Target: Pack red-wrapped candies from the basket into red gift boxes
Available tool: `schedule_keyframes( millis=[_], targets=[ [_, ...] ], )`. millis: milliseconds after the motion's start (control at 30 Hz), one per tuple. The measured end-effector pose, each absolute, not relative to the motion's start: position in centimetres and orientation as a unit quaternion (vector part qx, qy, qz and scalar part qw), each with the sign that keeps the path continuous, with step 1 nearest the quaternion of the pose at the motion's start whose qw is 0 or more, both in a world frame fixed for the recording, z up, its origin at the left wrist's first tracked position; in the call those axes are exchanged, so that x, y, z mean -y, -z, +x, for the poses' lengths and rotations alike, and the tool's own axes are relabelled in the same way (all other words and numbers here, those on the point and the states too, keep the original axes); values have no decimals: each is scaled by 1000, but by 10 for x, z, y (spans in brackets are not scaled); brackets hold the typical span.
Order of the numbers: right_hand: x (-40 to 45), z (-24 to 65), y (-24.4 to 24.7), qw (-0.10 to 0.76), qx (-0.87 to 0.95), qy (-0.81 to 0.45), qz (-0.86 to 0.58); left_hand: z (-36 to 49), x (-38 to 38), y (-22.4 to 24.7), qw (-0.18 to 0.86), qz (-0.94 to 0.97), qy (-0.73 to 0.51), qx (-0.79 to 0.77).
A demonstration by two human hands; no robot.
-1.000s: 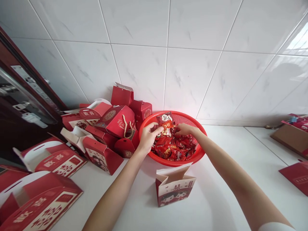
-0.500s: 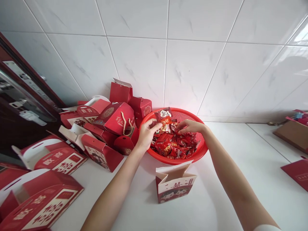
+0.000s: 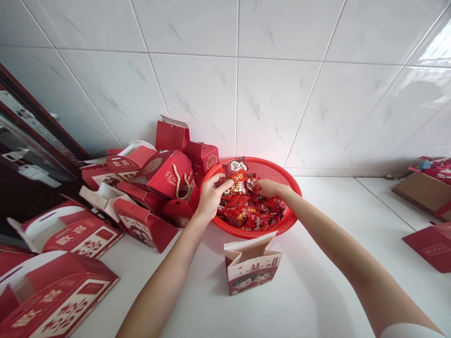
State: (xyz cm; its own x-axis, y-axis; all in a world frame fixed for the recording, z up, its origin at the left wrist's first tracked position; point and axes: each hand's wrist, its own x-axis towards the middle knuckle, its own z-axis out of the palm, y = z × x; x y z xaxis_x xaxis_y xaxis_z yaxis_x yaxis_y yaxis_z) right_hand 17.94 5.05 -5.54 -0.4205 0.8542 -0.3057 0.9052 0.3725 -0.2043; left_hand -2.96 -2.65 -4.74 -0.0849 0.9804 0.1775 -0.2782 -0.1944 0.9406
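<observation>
Over the left side of a red plastic basket (image 3: 292, 224), my left hand (image 3: 212, 195) is closed on candy packets (image 3: 235, 180), a dark red one with a smaller bright red one in front. My right hand (image 3: 268, 188) is down among the wrapped candies (image 3: 243, 211) in the basket, its fingers pressed together; what they hold, if anything, is hidden. In front of the basket an open paper box (image 3: 252, 272) with white and red sides stands upright on the white surface.
Red gift boxes (image 3: 165, 173) are piled left of the basket, some with rope handles. Larger open boxes (image 3: 63, 291) stand at the front left. On the right are a brown box (image 3: 421, 190) and a red box (image 3: 431, 246). A tiled wall (image 3: 197, 103) rises behind.
My right hand has moved a little left and deeper among the candies, its fingers now drawn together. My left hand still holds the packets. The whole view has shifted slightly.
</observation>
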Motion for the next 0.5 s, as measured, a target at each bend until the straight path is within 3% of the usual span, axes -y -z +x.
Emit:
schedule_keyframes(
  millis=[267, 500],
  targets=[
    [-46, 175, 51, 68, -832, 159, 527, -29, 27, 47, 497, 460, -622, -393],
    [-50, 180, 42, -32, -836, 193, 513, -29, 27, 47, 507, 455, -625, -381]
  ],
)
